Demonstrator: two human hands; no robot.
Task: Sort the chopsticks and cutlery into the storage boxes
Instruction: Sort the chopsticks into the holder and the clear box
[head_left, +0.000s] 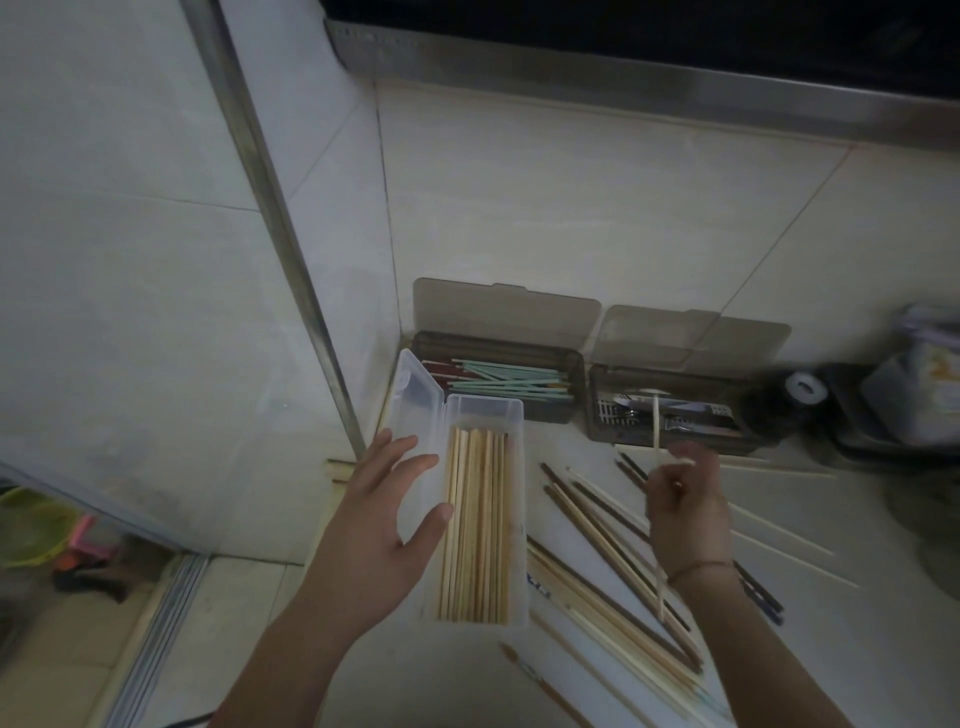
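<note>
Head view: the left hand (387, 512) rests with straight fingers against the clear box (483, 415) of chopsticks; the right hand (683, 501) pinches one pale chopstick (656, 426) upright above loose chopsticks (613, 587) on the surface (810, 597)

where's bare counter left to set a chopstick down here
Bare counter lies between the clear box, the two brown boxes and the right hand. Right of the clear box, loose chopsticks crowd the surface.
</note>
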